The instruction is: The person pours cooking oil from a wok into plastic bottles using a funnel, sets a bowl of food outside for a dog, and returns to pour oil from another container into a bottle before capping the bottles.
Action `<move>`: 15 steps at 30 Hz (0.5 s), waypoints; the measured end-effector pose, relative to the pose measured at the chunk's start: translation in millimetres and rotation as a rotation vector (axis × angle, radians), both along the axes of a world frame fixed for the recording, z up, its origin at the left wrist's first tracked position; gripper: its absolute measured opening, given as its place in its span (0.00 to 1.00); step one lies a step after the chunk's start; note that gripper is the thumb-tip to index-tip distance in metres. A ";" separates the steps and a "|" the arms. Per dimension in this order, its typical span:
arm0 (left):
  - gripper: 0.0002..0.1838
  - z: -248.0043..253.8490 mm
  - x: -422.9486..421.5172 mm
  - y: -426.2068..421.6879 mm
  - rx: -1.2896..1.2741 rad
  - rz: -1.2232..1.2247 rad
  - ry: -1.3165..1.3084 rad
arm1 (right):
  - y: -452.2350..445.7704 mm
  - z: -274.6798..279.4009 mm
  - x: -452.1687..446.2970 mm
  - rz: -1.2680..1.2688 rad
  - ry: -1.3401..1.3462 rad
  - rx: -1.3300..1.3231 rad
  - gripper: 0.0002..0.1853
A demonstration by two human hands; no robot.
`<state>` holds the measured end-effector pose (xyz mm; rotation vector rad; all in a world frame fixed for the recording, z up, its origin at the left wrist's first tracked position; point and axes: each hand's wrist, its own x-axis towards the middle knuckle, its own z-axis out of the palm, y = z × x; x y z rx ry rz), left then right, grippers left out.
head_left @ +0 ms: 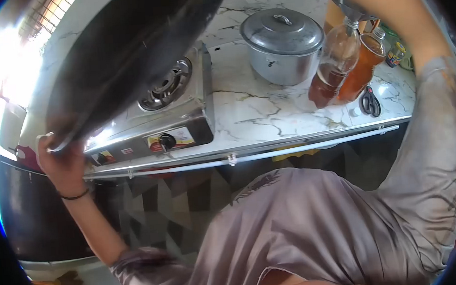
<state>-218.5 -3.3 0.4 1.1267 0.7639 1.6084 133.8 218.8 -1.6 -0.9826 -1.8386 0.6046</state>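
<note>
Dark pan (134,54): raised over the left part of the worktop (268,111), tilted steeply, upper end cut off by the top of the view.
My left hand (64,160): fingers curled closed on the pan's lower end, near the worktop's front left corner; I have hold of the pan there.
My right hand: beyond the top of the view; I cannot tell how far open it is or what it has hold of.
My right forearm (408,16): extended over the right part of the worktop, away from the front edge.
Gas stove (185,127): at the front edge, left; partly hidden by the pan, one burner (169,86) partly visible.
Lidded pot (283,45): right of the stove, set back from the front edge; lid on.
Front bottle (333,73): right of the pot; part-filled with dark reddish liquid.
Metal funnel (350,12): upright at the front bottle's mouth.
Second bottle (364,66): just beside the first; orange-brown liquid.
Scissors (370,102): near the front edge, toward the front right corner; black handles.
</note>
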 end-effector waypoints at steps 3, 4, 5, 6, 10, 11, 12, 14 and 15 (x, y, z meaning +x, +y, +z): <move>0.16 -32.9 -32.0 13.1 -0.154 0.004 -0.093 | 29.2 -24.4 -34.8 -0.073 0.020 -0.109 0.03; 0.17 -44.3 -39.7 16.9 -0.186 0.004 -0.086 | 37.2 -35.6 -44.7 -0.109 0.019 -0.148 0.03; 0.18 -54.8 -43.4 21.9 -0.210 -0.047 -0.106 | 44.7 -46.2 -54.6 -0.147 0.016 -0.193 0.03; 0.19 -65.4 -45.6 26.3 -0.225 -0.017 -0.085 | 53.3 -61.7 -61.9 -0.191 0.008 -0.231 0.03; 0.22 -96.4 -57.8 49.1 -0.300 -0.004 -0.041 | 50.4 -109.3 -85.3 -0.400 -0.012 -0.357 0.07; 0.22 -104.4 -63.1 56.5 -0.290 -0.012 -0.043 | 49.8 -117.6 -90.2 -0.487 0.000 -0.383 0.08; 0.22 -112.2 -68.4 64.3 -0.294 -0.017 -0.042 | 55.9 -126.6 -95.3 -0.497 0.002 -0.374 0.08; 0.23 -122.2 -69.2 77.0 -0.312 -0.007 -0.072 | 66.9 -139.4 -100.8 -0.576 0.087 -0.407 0.10; 0.23 -129.0 -74.5 85.5 -0.318 0.013 -0.094 | 59.0 -134.3 -101.4 -0.567 0.067 -0.421 0.13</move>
